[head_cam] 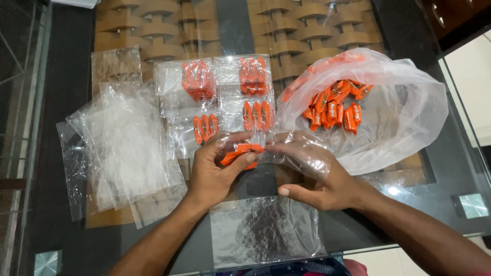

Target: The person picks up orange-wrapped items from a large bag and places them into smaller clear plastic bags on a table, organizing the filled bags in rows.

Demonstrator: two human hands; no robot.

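Observation:
My left hand (215, 171) grips a few orange-wrapped candies (240, 152) at the mouth of a small clear plastic pouch (302, 153). My right hand (322, 181) holds that pouch open, fingers inside the film. Just beyond my hands lie several small clear pouches filled with orange candies (225, 94). A large clear plastic bag (388, 117) to the right holds several loose orange candies (335, 105).
A stack of empty clear pouches (123, 148) lies at the left on the glass table (66, 66). One more empty pouch (263, 232) rests near the front edge. Woven brown mats (153, 28) show under the glass at the back.

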